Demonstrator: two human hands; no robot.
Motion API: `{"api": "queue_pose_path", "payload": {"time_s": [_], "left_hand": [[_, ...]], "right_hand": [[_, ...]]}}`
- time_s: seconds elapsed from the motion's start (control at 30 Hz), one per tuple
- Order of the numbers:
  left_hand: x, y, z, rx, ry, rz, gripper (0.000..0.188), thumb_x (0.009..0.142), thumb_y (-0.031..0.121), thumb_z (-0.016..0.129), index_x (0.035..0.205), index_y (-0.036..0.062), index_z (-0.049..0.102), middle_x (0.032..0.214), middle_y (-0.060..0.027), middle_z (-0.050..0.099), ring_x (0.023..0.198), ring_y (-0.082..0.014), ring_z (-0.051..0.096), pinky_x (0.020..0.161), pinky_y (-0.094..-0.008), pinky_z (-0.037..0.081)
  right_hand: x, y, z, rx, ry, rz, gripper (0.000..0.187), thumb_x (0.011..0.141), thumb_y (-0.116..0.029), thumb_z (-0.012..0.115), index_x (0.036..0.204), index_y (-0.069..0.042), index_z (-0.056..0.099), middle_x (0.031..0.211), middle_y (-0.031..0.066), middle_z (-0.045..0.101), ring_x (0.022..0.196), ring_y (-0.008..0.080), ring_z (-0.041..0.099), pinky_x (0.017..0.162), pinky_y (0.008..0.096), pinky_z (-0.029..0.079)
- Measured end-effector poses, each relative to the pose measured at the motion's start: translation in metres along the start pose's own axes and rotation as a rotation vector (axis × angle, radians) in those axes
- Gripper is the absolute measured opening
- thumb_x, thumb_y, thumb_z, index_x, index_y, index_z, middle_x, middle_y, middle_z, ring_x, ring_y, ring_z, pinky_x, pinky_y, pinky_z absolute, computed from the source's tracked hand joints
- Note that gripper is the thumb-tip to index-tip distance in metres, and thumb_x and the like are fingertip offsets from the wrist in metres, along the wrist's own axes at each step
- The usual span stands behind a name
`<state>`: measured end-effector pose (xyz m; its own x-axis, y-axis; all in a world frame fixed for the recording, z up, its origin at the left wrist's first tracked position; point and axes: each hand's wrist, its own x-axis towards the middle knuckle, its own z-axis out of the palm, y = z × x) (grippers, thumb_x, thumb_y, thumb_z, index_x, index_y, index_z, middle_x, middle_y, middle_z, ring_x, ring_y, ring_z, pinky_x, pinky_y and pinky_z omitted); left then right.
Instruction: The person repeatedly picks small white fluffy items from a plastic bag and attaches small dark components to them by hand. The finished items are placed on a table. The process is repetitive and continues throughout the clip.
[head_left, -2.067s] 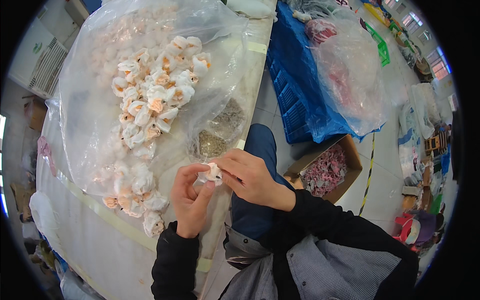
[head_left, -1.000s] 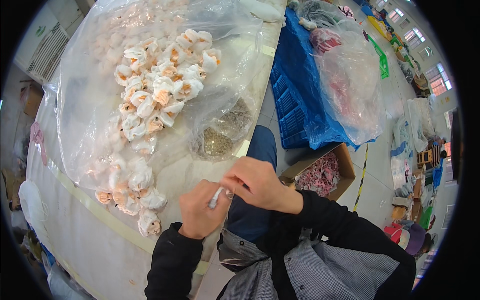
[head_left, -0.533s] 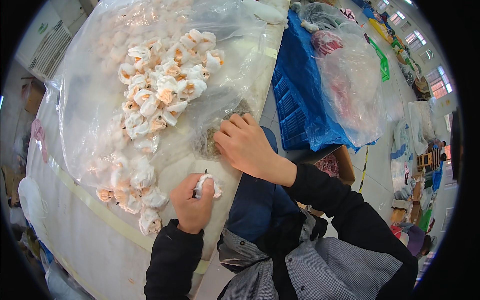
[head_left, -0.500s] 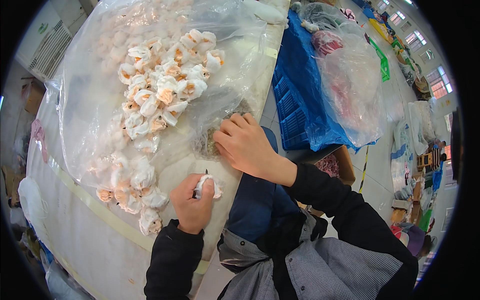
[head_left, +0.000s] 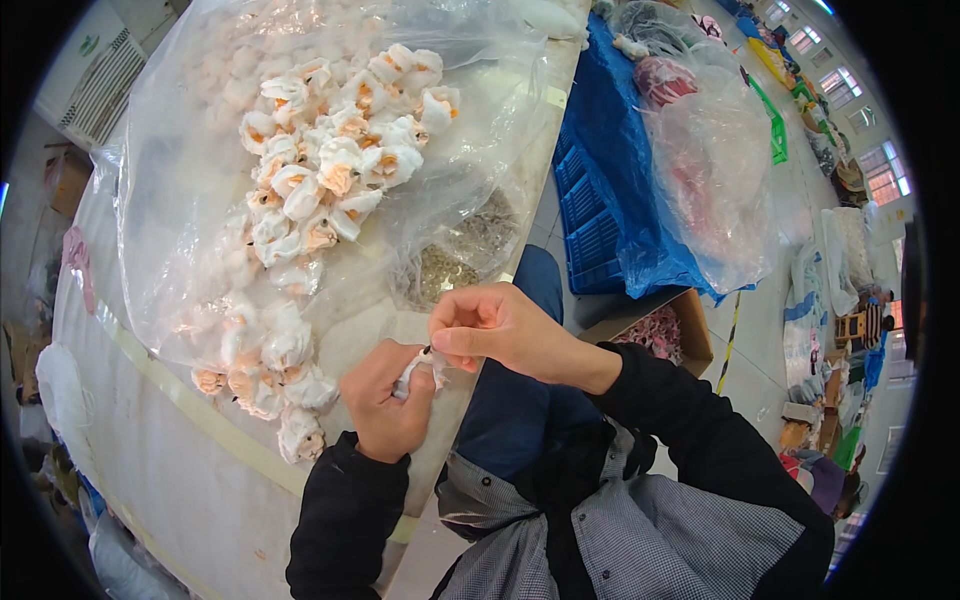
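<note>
My left hand (head_left: 383,408) is closed around a small white fabric flower head (head_left: 418,376) above the table's near edge. The flower's short dark stem end points up between thumb and finger. Against that dark tip, my right hand (head_left: 500,332) is closed in a pinch; whatever lies between its fingertips is too small to make out. Just beyond the hands lies a clear plastic bag (head_left: 447,272) holding many tiny beige-grey pieces. White and peach flower heads (head_left: 335,165) are heaped to the left, with more of them (head_left: 285,345) beside my left hand, partly under clear plastic.
A large clear plastic sheet (head_left: 175,250) covers much of the table (head_left: 190,440). Right of the table stands a blue crate (head_left: 590,225) lined with blue plastic, bearing a bag (head_left: 700,170) with pink contents. Below it is a cardboard box (head_left: 695,335) of pink bits.
My right hand has left the bag of tiny pieces and come down toward me to the flower's stem tip. My left hand keeps its hold on the flower, nearly in place.
</note>
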<state>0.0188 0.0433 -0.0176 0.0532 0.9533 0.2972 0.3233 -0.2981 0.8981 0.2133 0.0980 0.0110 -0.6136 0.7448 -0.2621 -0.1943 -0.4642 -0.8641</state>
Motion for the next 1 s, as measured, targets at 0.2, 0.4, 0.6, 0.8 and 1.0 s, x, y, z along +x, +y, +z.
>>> {"api": "queue_pose_path", "payload": {"time_s": [0.2,0.4,0.6,0.8,1.0], "left_hand": [[0.001,-0.001,0.001,0.028,-0.005,0.037,0.013,0.081,0.002,0.068,0.093,0.0004,0.073,0.071,-0.0115,0.06,0.057,-0.0241,0.058,0.054,-0.0335,0.044],[0.002,-0.002,0.002,0.047,-0.009,0.084,0.014,0.079,0.002,0.068,0.092,0.0011,0.074,0.071,-0.0116,0.06,0.056,-0.0248,0.058,0.052,-0.0339,0.044],[0.002,-0.002,0.001,0.057,-0.022,0.095,0.015,0.078,0.001,0.068,0.093,0.0007,0.073,0.072,-0.0115,0.061,0.057,-0.0248,0.059,0.052,-0.0336,0.045],[0.002,0.001,-0.001,0.071,-0.054,0.081,0.015,0.078,0.0,0.068,0.092,0.0007,0.073,0.071,-0.012,0.06,0.056,-0.0263,0.059,0.052,-0.0343,0.045],[0.003,-0.002,0.001,0.129,-0.084,0.11,0.013,0.077,0.003,0.066,0.089,0.0028,0.072,0.071,-0.0133,0.06,0.057,-0.0305,0.058,0.052,-0.0381,0.044]], "right_hand": [[-0.003,0.001,-0.007,-0.067,-0.064,0.071,0.017,0.1,-0.019,0.07,0.095,-0.003,0.067,0.08,0.0003,0.064,0.069,0.0067,0.055,0.063,0.0232,0.043],[-0.004,0.004,-0.01,0.029,-0.09,0.103,0.018,0.101,-0.02,0.07,0.095,-0.003,0.067,0.078,0.0007,0.063,0.068,0.008,0.056,0.062,0.0246,0.043],[-0.007,0.01,-0.009,0.082,-0.066,0.121,0.019,0.102,-0.021,0.069,0.095,-0.003,0.066,0.079,0.0006,0.063,0.069,0.0081,0.055,0.063,0.0249,0.043],[-0.007,0.015,-0.009,0.121,-0.055,0.081,0.017,0.102,-0.018,0.069,0.095,-0.003,0.066,0.08,0.0008,0.064,0.07,0.0076,0.056,0.065,0.0242,0.044],[-0.01,0.014,-0.013,-0.102,-0.021,0.022,0.014,0.102,-0.014,0.067,0.098,-0.001,0.065,0.085,0.0027,0.066,0.074,0.0072,0.059,0.068,0.0238,0.048]]}}
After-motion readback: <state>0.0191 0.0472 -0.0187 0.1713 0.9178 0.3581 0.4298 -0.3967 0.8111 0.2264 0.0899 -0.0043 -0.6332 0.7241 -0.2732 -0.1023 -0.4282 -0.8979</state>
